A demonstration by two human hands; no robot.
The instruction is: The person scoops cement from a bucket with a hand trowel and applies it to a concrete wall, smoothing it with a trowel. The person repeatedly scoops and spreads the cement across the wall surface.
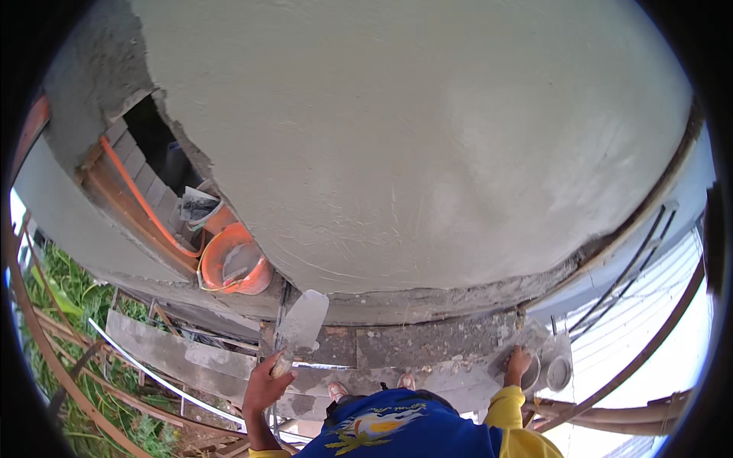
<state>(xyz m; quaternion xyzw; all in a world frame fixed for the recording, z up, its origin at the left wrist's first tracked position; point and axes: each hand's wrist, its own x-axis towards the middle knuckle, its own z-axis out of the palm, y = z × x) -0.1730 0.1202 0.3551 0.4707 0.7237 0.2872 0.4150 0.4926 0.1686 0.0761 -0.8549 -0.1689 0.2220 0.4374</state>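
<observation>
My left hand [265, 388] is closed around the handle of a plastering trowel [305, 317]. Its pale, flat blade points up and away from me, just short of the wall's lower edge. Low on the right, my right hand [518, 363] is closed beside the rim of a grey bucket [532, 374]; what its fingers hold is hidden. In front of me rises a wall [397, 153] coated in smooth grey plaster, with curved streaks low on its left part.
An orange bucket [256, 276] with grey mix sits in a wall opening at left, before another bucket [221, 219] and an orange hose [141, 192]. A round container [559, 372] stands at right. Stained planks [427, 343] lie underfoot. Poles [641, 345] and greenery [84, 282] flank the platform.
</observation>
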